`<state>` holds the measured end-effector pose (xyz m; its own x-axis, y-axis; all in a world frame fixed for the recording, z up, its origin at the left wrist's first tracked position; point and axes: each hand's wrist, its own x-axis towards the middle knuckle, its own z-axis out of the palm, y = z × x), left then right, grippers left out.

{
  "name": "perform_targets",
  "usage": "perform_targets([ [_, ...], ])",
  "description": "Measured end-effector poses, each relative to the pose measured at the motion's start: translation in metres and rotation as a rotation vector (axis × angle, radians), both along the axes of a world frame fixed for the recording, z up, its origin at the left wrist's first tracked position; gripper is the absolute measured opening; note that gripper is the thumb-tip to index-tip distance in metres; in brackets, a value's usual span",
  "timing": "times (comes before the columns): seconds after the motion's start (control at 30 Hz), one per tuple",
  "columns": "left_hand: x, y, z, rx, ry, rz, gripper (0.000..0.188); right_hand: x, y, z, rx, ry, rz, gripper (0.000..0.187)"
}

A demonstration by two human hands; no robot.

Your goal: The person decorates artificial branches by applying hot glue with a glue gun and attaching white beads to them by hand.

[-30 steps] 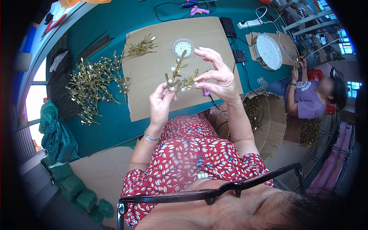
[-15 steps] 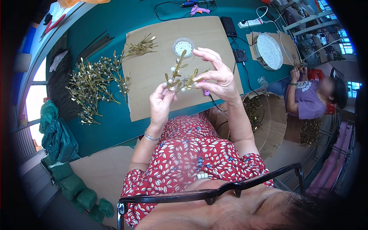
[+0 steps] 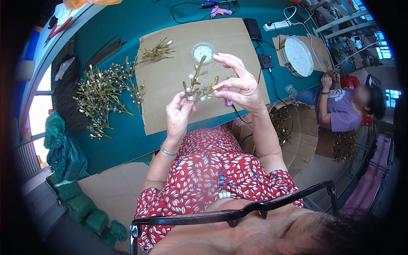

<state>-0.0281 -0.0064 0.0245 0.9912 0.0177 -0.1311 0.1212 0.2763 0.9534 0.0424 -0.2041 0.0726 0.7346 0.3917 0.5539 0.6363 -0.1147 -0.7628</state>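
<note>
Nearest, a black glasses frame crosses the bottom, above a red dress with white leaf print. Beyond it, the left hand, with a silver bangle on its wrist, has its thumb and forefinger closed on the lower part of an olive-gold leafy sprig with white berries. The right hand pinches the sprig's right side between thumb and forefinger, its other fingers raised and spread. The sprig hangs in front of the person, over a brown cardboard sheet on the teal tabletop. A purple object shows partly behind the right hand. To the left lies a pile of berried olive sprigs. Farther off, the cardboard carries a small bunch of olive leaves and a clear round dish of white beads. Right of these stands a round, white-topped container, with a co-worker in a purple shirt past it. At the far edge lies a purple glue gun.
</note>
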Motion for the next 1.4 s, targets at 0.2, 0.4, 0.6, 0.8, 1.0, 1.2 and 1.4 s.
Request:
perform_targets([
  [0.2,0.0,0.0,0.0,0.011,0.005,0.003,0.02,-0.001,0.001,-0.001,-0.001,-0.001,-0.011,0.021],
  [0.4,0.001,0.0,0.0,-0.012,-0.008,0.002,0.02,-0.001,0.002,-0.001,-0.008,0.009,-0.022,0.021],
  [0.6,0.006,0.012,-0.013,-0.219,0.08,-0.069,0.02,-0.008,-0.001,0.005,0.049,0.045,-0.063,0.031],
  [0.8,0.014,0.024,-0.017,-0.478,0.068,-0.081,0.02,-0.021,-0.046,-0.098,0.316,0.681,-0.475,0.031],
  [1.0,0.019,0.029,-0.029,-0.748,0.145,-0.099,0.021,-0.034,-0.039,-0.235,-0.36,0.907,-0.631,0.034],
  [1.2,0.019,0.035,-0.027,-0.877,0.223,-0.134,0.036,-0.029,-0.018,-0.239,-0.695,0.7,-0.554,0.03],
  [1.4,0.021,0.041,-0.028,-1.035,0.226,-0.196,0.039,-0.023,-0.026,-0.216,0.113,1.16,-0.408,0.03],
])
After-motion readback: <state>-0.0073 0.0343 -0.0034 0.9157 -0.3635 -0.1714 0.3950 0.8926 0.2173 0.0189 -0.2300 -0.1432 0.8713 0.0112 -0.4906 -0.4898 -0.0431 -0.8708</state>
